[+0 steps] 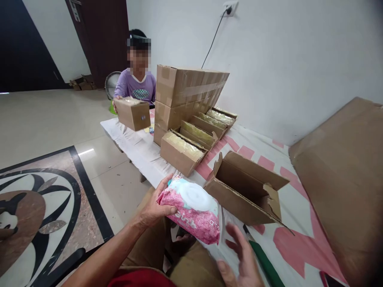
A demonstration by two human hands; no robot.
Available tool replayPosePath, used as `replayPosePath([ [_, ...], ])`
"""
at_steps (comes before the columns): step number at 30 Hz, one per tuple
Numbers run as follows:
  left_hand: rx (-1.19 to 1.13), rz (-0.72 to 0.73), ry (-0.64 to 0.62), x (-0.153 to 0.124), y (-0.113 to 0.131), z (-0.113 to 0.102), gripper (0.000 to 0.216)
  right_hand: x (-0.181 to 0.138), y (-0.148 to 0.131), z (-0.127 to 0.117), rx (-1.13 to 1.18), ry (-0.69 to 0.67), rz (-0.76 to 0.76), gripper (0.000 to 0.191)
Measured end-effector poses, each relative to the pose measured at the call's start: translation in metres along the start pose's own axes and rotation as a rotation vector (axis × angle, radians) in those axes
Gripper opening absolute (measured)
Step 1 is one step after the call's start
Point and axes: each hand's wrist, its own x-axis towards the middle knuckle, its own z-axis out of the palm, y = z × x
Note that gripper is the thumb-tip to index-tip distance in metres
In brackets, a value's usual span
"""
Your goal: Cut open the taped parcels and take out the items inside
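Note:
A pink and light-blue pack of wet wipes with a white lid is gripped at its left end by my left hand, thumb on the near side. Just off the pack's right end is my right hand, its fingers apart and nothing in them. An open cardboard box, flaps up and dark inside, lies on the table right behind the pack. Close to my right hand a green object rests on the cloth; I cannot make out its kind.
Taped boxes are stacked at the back, with several open boxes in a row before them. Across the table a person holds a small box. A large cardboard sheet leans at right. A phone-like object lies near.

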Motion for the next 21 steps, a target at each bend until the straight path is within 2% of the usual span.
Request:
replayPosePath([
  [3,0.022,-0.039,0.013,-0.001,-0.008,-0.011,0.137,0.014,0.003,0.035,0.07,-0.094,0.142,0.071],
  [7,0.157,-0.041,0.019,0.005,-0.016,-0.032,0.121,0.039,-0.002,0.077,0.071,-0.023,0.233,0.056],
  [11,0.362,0.053,0.064,0.028,-0.006,-0.064,0.104,0.069,0.002,0.116,0.128,-0.044,0.148,0.052],
  [15,0.631,0.156,0.063,0.073,0.023,-0.096,0.093,0.106,0.018,0.16,0.097,0.039,0.048,0.058],
  [17,0.788,0.21,0.102,0.096,0.035,-0.111,0.083,0.122,0.028,0.179,0.094,0.032,-0.001,0.057],
  [19,0.905,0.24,0.174,0.112,0.036,-0.124,0.07,0.13,0.036,0.191,0.097,-0.001,-0.033,0.054],
  [21,0.955,0.247,0.26,0.115,0.027,-0.132,0.064,0.129,0.043,0.196,0.092,-0.024,-0.044,0.052],
])
